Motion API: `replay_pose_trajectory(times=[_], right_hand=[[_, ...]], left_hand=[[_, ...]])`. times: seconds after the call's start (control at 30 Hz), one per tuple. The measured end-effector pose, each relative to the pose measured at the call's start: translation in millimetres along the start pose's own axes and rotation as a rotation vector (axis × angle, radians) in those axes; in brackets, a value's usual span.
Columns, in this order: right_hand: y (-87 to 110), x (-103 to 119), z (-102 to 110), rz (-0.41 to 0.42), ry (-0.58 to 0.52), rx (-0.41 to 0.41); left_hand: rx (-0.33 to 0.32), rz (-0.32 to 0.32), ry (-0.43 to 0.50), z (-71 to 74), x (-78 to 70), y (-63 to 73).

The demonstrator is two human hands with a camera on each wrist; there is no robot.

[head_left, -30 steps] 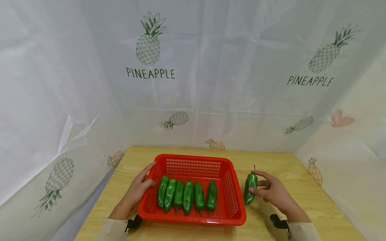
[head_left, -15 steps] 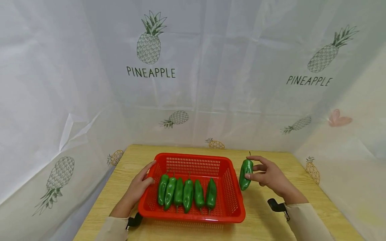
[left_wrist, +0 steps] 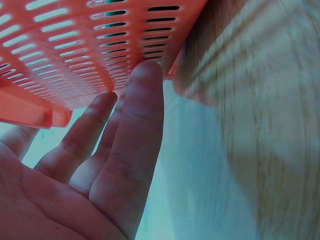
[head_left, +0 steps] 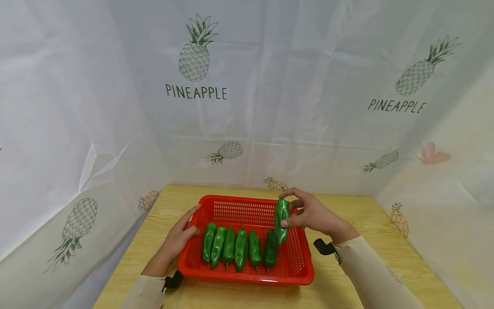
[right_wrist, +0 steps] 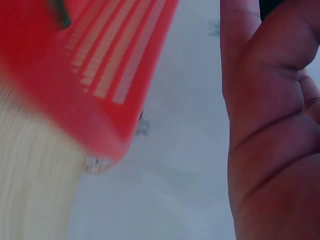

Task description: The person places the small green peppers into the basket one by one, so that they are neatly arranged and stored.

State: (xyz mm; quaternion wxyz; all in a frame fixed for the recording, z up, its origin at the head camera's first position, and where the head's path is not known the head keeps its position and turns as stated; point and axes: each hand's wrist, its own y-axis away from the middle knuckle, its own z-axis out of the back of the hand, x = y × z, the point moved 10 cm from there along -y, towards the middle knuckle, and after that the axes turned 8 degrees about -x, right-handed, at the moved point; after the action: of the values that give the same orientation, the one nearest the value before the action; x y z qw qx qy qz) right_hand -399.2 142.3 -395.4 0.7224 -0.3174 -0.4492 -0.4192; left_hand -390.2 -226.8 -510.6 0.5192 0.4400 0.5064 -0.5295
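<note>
My right hand [head_left: 313,214] pinches a green pepper [head_left: 282,221] between thumb and fingers, upright above the right part of a red plastic basket [head_left: 247,281]. Inside the basket several green peppers [head_left: 241,251] lie in a row, and the lifted one partly overlaps the rightmost pepper [head_left: 270,251]. My left hand [head_left: 178,238] holds the basket's left side, thumb at the rim. In the left wrist view its fingers [left_wrist: 132,135] reach along the slotted outer wall [left_wrist: 70,45]. The right wrist view shows the palm [right_wrist: 275,140] beside the blurred basket corner [right_wrist: 112,130], the held pepper mostly out of frame.
The basket stands on a light wood-grain table [head_left: 135,262]. Behind and beside the table hangs a white sheet [head_left: 308,128] printed with pineapples. A dark wrist camera [head_left: 324,246] juts out below the right hand, close to the basket's right rim.
My right hand has raised the pepper from beside the basket's right side and carried it left over the rim. The left hand and the basket have hardly moved.
</note>
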Motion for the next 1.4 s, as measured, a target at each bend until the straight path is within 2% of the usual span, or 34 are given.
replay_pose_trajectory(times=[0.1, 0.33, 0.47, 0.6, 0.73, 0.9, 1.17, 1.4], right_hand=[[-12.3, 6, -15, 0.012, -0.001, 0.027], [-38.5, 2, -44, 0.030, 0.125, 0.029], [-47.6, -2, -61, 0.019, 0.211, 0.036], [-54.0, -4, -81, -0.003, 0.257, 0.085], [-57.9, -12, -98, -0.053, 0.249, 0.133], [-60.0, -28, -107, -0.117, 0.238, 0.141], [-61.6, -42, -111, -0.112, 0.297, 0.142], [-64.4, -43, -111, -0.092, 0.367, 0.134]], left_hand=[[0.003, -0.001, -0.002, -0.7, -0.2, -0.7], [-0.008, -0.001, 0.001, 0.9, 1.2, -1.4], [-0.003, -0.003, -0.005, 1.7, 2.3, -0.8], [-0.010, -0.002, -0.010, 3.9, 3.1, -0.7], [-0.010, -0.004, -0.005, 3.8, 1.1, -0.1], [0.000, -0.012, 0.000, 0.5, -2.8, 2.1], [0.008, -0.018, 0.006, -1.5, -3.9, 2.8], [-0.005, -0.018, 0.000, -0.2, -4.6, 1.9]])
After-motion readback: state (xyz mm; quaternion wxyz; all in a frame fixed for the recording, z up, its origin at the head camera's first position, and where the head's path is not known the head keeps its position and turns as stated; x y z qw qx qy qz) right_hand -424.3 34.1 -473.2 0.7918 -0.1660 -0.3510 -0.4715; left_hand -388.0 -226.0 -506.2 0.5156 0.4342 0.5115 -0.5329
